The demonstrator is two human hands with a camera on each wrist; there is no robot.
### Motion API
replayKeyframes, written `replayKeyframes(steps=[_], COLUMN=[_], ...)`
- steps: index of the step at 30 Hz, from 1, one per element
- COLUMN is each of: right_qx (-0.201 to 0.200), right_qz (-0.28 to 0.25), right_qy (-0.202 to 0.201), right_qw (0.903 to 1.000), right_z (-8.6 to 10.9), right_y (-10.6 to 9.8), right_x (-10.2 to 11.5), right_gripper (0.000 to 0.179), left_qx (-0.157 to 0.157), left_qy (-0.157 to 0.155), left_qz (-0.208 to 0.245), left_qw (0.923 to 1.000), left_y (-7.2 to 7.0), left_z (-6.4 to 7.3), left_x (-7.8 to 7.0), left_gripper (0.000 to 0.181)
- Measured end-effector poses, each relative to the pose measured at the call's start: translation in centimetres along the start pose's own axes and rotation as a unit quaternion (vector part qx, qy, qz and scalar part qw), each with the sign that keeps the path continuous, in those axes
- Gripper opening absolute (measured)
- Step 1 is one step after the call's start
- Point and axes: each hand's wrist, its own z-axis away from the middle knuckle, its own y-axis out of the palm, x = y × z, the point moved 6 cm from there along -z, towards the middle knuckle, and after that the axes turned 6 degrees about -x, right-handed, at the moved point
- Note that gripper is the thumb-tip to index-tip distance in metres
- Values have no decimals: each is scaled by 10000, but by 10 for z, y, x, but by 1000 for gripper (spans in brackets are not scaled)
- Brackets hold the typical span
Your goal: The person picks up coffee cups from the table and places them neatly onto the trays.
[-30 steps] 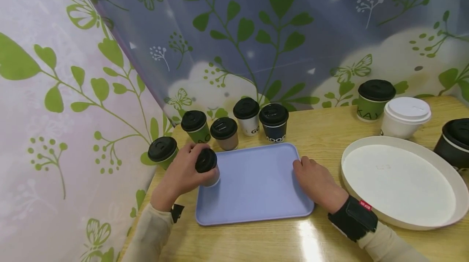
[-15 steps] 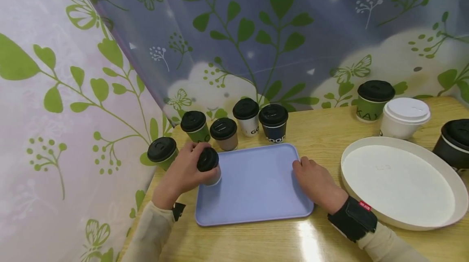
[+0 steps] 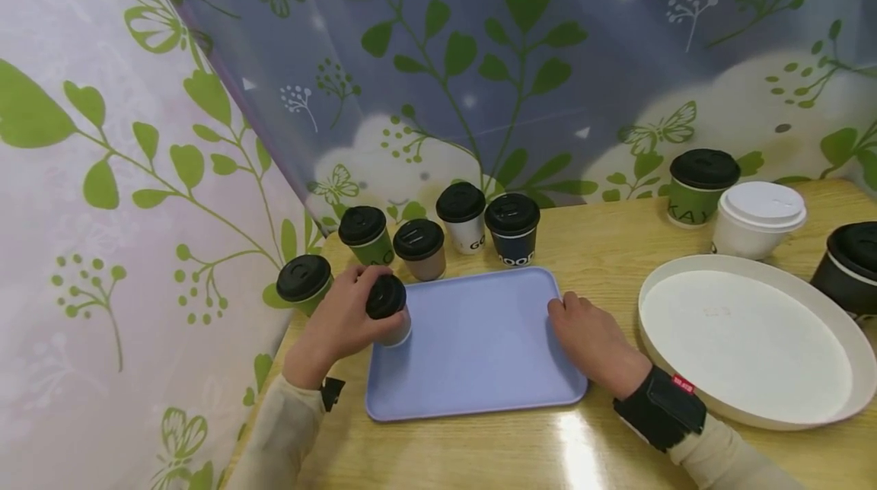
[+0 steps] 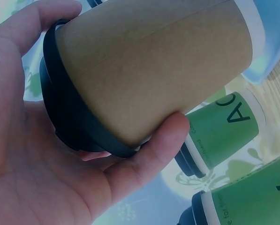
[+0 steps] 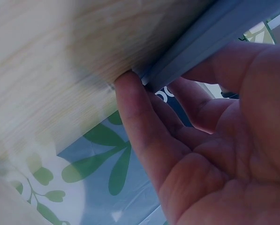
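My left hand [image 3: 345, 316] grips a brown paper coffee cup [image 4: 154, 65] with a black lid, thumb and fingers spread round it just below the lid. In the head view the cup is upright at the left end of a lavender-blue tray [image 3: 473, 353], its base over the tray's upper left part. My right hand [image 3: 592, 339] holds the tray's right edge. The right wrist view shows the fingertips [image 5: 130, 89] of that hand under the tray's rim [image 5: 196, 51], with the thumb on the other side.
Behind the tray stand lidded cups: green [image 3: 370, 243], small brown [image 3: 421, 250], white [image 3: 466, 227] and navy [image 3: 514, 235]. Another green cup [image 3: 304, 284] is left of my hand. A round white tray [image 3: 754, 345] lies right, with green [image 3: 695, 197], white [image 3: 754, 227] and black [image 3: 849, 269] cups around it.
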Motion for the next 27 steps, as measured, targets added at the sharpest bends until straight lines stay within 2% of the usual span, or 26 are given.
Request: replayKeyframes(steps=[9,21,27], right_qx=[3,38,-67], right_qz=[16,-60,-90], right_qy=[34,42,30], right_qw=[10000,10000,9999], right_z=[0,0,1], right_y=[2,1,1], right_x=[0,0,0], right_gripper=[9,8,9], left_qx=[203,-2,35], left_qy=[-67,105,63], left_qz=[53,-92,-80], left_qw=[9998,9999,9999], left_y=[6,-2,-3], left_z=[-6,-13,-15], left_x=[0,4,6], left_gripper=[67,65,63])
